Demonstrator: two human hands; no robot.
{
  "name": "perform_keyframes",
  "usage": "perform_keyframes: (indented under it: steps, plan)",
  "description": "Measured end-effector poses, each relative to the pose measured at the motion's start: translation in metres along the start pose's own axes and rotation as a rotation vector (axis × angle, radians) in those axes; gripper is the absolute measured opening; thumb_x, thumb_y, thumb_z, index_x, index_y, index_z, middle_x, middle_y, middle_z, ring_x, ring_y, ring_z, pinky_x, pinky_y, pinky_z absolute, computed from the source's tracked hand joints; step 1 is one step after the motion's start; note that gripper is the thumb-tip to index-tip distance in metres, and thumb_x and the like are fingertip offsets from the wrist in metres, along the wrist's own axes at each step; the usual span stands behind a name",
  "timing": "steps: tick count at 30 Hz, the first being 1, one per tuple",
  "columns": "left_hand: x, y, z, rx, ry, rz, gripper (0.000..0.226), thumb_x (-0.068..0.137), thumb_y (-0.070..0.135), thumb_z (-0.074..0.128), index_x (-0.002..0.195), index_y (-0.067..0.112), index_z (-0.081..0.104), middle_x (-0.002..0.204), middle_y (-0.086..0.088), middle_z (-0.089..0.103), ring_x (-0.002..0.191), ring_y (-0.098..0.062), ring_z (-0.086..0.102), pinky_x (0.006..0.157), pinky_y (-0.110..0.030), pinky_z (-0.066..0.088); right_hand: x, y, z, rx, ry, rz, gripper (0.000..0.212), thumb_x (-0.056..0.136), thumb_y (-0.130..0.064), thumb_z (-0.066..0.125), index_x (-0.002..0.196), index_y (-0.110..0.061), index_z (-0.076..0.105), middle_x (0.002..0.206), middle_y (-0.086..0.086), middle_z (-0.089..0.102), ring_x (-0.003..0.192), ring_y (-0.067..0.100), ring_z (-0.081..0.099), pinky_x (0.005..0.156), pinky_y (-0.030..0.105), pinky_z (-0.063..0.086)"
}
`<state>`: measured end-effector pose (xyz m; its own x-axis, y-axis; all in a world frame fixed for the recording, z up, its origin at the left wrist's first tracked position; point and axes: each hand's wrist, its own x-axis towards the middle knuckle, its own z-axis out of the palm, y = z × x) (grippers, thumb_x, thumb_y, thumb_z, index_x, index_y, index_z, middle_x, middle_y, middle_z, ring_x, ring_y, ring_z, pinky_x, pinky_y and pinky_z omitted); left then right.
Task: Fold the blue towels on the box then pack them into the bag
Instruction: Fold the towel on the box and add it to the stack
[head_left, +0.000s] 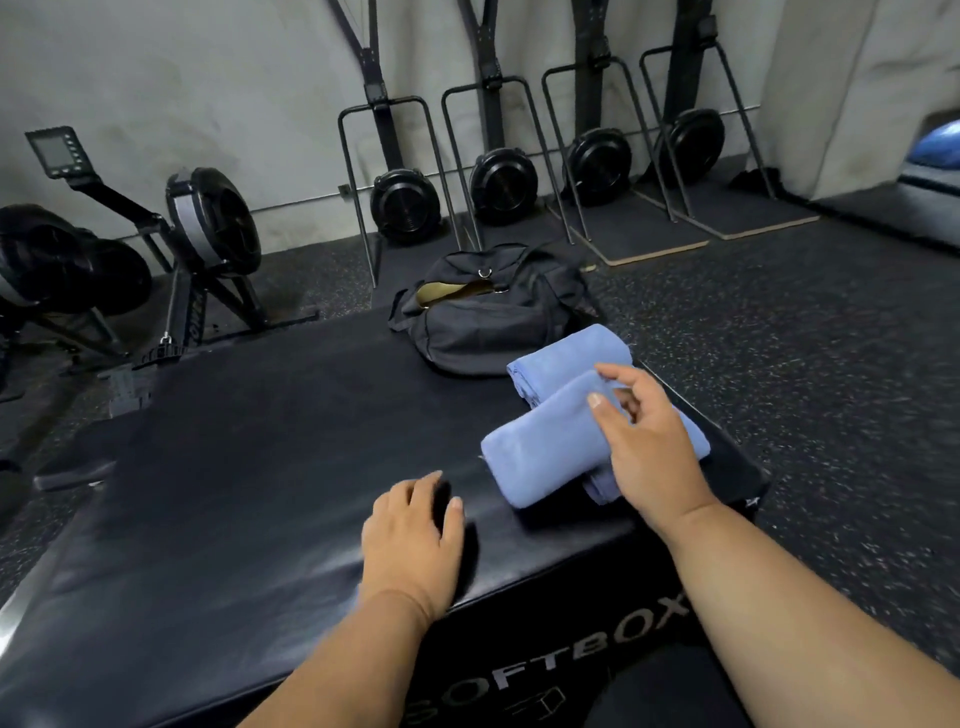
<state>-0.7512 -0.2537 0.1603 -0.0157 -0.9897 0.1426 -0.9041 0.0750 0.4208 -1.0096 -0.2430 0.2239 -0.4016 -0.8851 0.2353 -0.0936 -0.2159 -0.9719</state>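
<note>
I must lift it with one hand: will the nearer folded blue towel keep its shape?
Probably not: the nearer towel is soft cloth, so its folds may open and sag. It looks light. It rests partly on the other towel, which may shift too.

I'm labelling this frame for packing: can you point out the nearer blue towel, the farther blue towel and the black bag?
nearer blue towel (540, 452): head view, on its folded top face.
farther blue towel (566, 358): head view, on its upper fold.
black bag (483, 332): head view, on its front side panel.

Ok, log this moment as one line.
two folded blue towels on box | bag open | right hand above towels | left hand on box
</note>
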Motion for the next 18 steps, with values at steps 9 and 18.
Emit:
perform_keyframes:
  steps: [9, 18]
  plan:
    - [0.009, -0.002, 0.018, 0.127, 0.053, 0.026, 0.063, 0.091, 0.064, 0.026, 0.132, 0.034, 0.062, 0.133, 0.010, 0.054, 0.125, -0.020, 0.046, 0.106, -0.040, 0.038, 0.092, 0.038, -0.039, -0.123, 0.092, 0.172, 0.013, 0.100, -0.028, 0.065, 0.108, -0.028, 0.076, 0.108, -0.007, 0.076, 0.104, 0.011, 0.069, 0.093, 0.032, 0.053]
    - [0.012, -0.005, 0.024, 0.151, 0.077, 0.024, 0.056, 0.091, 0.062, 0.033, 0.128, 0.033, 0.065, 0.128, 0.011, 0.056, 0.121, -0.021, 0.048, 0.103, -0.041, 0.041, 0.108, 0.049, -0.033, -0.340, 0.181, 0.151, 0.013, 0.098, -0.032, 0.064, 0.102, -0.028, 0.076, 0.100, -0.012, 0.073, 0.098, 0.014, 0.068, 0.086, 0.032, 0.052]
